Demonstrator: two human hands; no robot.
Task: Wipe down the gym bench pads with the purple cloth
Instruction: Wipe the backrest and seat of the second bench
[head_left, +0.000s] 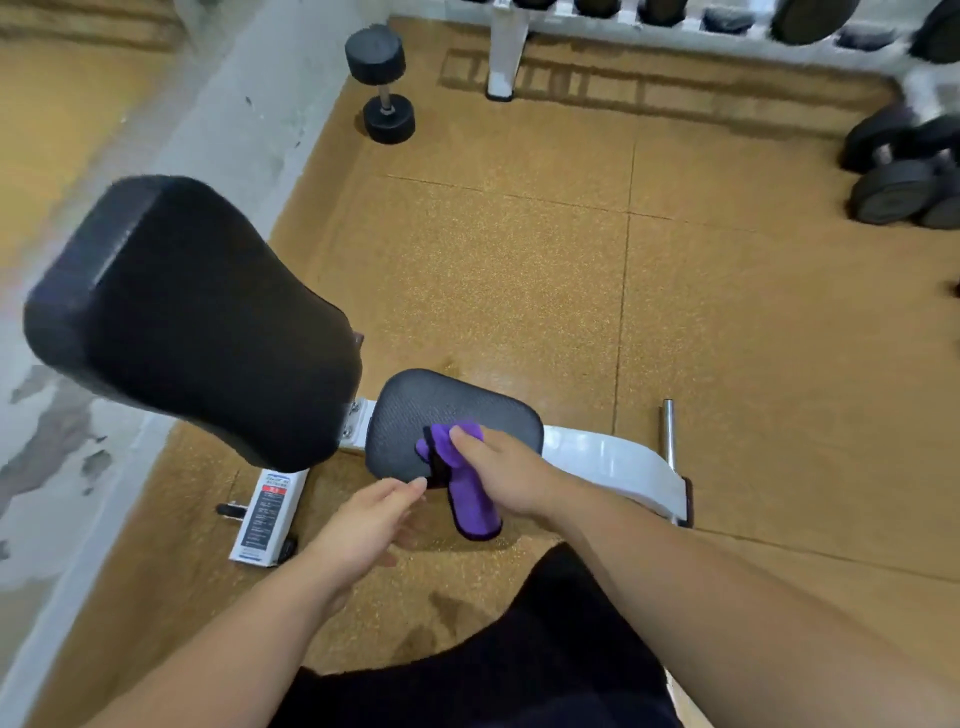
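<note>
At far left, the raised backrest pad (197, 317) tilts up toward the camera, black and blurred; nothing rests on it. Just right of its lower end, the white bench frame (613, 457) carries the smaller seat pad (447, 410), which lies flat. Below the seat pad's near edge, the left hand (363, 525) hovers with fingers loosely spread and empty, its fingertips (418, 483) near the pad edge; whether they touch it cannot be told. Farther right, the right hand (504, 467) presses the purple cloth (462, 467) onto the seat pad, fingers curled over the bunched upper part, while the lower fold hangs off the pad edge toward the floor (727, 312). Probable risks: the dangling fold may drag and slip from under the fingers; a bunched cloth wipes only a narrow strip, leaving the pad's far edge unwiped. Dumbbells (384, 83) stand well apart.
</note>
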